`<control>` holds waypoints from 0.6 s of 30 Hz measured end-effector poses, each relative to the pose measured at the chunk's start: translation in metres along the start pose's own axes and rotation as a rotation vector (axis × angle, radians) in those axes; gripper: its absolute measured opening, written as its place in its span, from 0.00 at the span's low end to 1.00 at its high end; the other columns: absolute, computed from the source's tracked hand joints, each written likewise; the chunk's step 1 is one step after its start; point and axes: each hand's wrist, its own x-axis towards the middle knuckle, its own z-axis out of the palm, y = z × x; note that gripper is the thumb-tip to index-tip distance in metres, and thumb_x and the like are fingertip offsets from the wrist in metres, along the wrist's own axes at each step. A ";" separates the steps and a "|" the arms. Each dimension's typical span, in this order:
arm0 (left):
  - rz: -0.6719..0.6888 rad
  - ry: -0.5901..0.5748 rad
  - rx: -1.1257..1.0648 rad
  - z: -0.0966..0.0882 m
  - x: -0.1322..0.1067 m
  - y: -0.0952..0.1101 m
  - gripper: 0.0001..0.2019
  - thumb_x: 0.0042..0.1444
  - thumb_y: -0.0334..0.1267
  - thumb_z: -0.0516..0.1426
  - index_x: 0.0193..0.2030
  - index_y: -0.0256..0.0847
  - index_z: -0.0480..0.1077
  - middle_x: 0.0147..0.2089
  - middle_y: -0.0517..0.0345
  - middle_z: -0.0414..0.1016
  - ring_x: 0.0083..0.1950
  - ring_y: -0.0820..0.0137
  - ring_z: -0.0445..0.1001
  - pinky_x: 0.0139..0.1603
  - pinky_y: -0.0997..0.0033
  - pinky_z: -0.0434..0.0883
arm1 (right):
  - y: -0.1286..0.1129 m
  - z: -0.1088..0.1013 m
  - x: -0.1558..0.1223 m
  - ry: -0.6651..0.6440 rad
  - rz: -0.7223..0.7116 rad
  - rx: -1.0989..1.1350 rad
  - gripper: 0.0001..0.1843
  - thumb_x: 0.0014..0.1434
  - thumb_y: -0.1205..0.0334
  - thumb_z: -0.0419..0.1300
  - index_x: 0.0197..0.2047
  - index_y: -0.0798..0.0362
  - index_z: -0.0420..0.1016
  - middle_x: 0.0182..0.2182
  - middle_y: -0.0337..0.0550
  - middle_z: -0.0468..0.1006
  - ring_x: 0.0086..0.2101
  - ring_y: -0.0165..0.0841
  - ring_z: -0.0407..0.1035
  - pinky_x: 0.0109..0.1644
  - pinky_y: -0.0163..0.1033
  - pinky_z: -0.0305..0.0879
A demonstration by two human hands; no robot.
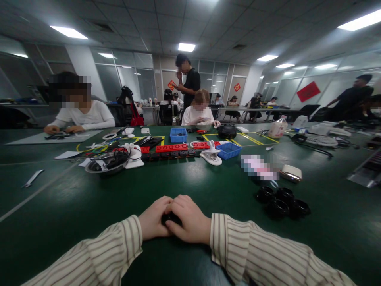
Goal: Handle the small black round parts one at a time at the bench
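Both of my hands rest together on the green table (pixel 74 206) near its front edge, in striped sleeves. My left hand (pixel 153 218) and my right hand (pixel 189 219) are closed around a small black object (pixel 170 218) held between them; most of it is hidden by the fingers. To the right lie several black rings (pixel 282 201) in a cluster. Farther out stand a row of red and black blocks (pixel 172 151), a blue bin (pixel 228 150) and a white tool (pixel 211 155).
A tray of cables (pixel 105 163) sits at mid left, a second blue bin (pixel 178 135) farther back, a small silver case (pixel 291 173) at right. People sit across the table at the left (pixel 80 113) and middle (pixel 199 113); others stand or sit behind.
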 end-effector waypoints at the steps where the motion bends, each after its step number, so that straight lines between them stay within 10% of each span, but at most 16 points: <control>1: 0.009 -0.013 0.000 -0.001 0.000 0.000 0.15 0.36 0.29 0.60 0.35 0.38 0.67 0.41 0.55 0.65 0.45 0.61 0.65 0.49 0.62 0.65 | 0.001 0.000 0.000 0.006 -0.034 0.017 0.09 0.49 0.65 0.55 0.36 0.56 0.64 0.33 0.42 0.69 0.35 0.32 0.60 0.40 0.37 0.55; 11: 0.117 -0.049 0.019 0.003 -0.001 -0.012 0.30 0.35 0.35 0.64 0.49 0.40 0.65 0.49 0.53 0.66 0.50 0.57 0.64 0.57 0.57 0.60 | -0.001 0.000 0.001 -0.054 -0.286 0.161 0.08 0.47 0.67 0.48 0.33 0.54 0.63 0.33 0.43 0.71 0.39 0.31 0.64 0.51 0.40 0.56; 18: 0.061 -0.004 -0.046 0.000 -0.002 -0.004 0.31 0.36 0.45 0.66 0.49 0.42 0.63 0.48 0.53 0.65 0.49 0.57 0.64 0.53 0.56 0.63 | 0.001 0.000 -0.002 0.069 -0.009 0.062 0.16 0.51 0.53 0.59 0.38 0.56 0.64 0.36 0.44 0.69 0.37 0.34 0.61 0.43 0.40 0.56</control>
